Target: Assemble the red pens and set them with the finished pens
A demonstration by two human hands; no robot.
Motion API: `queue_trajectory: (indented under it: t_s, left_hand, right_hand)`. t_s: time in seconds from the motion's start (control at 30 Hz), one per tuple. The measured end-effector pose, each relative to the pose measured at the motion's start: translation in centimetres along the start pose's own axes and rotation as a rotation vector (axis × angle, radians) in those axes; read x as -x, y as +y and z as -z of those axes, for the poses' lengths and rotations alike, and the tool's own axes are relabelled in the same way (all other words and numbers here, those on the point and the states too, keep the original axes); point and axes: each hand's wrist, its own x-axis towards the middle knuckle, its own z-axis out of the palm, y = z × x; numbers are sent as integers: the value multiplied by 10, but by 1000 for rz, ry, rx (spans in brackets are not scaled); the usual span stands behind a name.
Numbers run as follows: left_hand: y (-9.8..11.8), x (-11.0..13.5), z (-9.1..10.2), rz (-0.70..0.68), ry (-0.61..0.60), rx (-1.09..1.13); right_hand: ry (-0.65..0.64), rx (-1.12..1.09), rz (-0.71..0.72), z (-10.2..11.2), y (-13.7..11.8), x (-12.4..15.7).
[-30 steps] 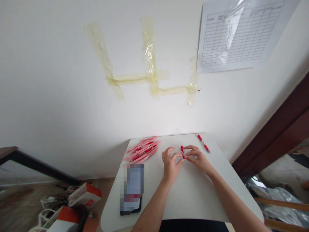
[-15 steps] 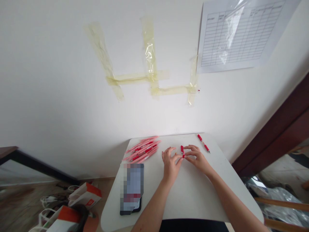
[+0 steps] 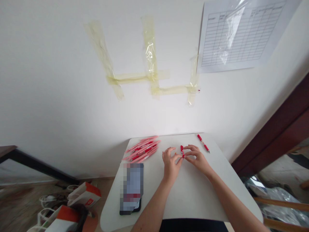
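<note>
My left hand point(image 3: 171, 162) and my right hand point(image 3: 198, 158) meet over the middle of a small white table point(image 3: 190, 193). Between their pinched fingertips stands a short red pen part point(image 3: 182, 150), roughly upright. Both hands pinch it, with the other fingers curled loosely. A pile of several red and pink pens point(image 3: 143, 149) lies at the table's far left, left of my left hand. One single red pen point(image 3: 203, 142) lies at the far right, just beyond my right hand.
A phone point(image 3: 131, 188) lies on the table's left edge. A white wall with tape strips point(image 3: 150, 75) and a printed sheet point(image 3: 238, 33) rises behind the table. Bags and boxes point(image 3: 79, 201) sit on the floor at the left. A dark wooden frame point(image 3: 277, 129) stands at the right.
The hands stay together on the red pen part; the fingertips have closed in slightly. The view has shifted a little.
</note>
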Motion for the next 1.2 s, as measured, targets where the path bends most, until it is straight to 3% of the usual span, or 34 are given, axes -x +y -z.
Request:
queue_trajectory:
  t_s: [0.27, 0.5, 0.63, 0.7, 0.87, 1.03, 1.2]
  left_hand:
    - [-1, 1, -2, 4, -23, 8]
    - [-3, -12, 13, 30, -230, -126]
    - [-2, -35, 20, -88, -432, -191]
    - [-2, -47, 19, -145, -473, -255]
    - [-12, -66, 10, -217, -561, -348]
    - [-22, -76, 4, -414, -648, -304]
    - [-27, -77, -3, -420, -617, -272]
  right_hand:
    - [36, -9, -1, -2, -1, 0]
    - [118, 109, 47, 6, 11, 1]
    - [151, 172, 87, 9, 18, 0]
    - [164, 199, 104, 9, 20, 0]
    - [176, 241, 124, 11, 24, -1]
    - [198, 264, 127, 16, 27, -2]
    - [215, 252, 96, 22, 32, -2]
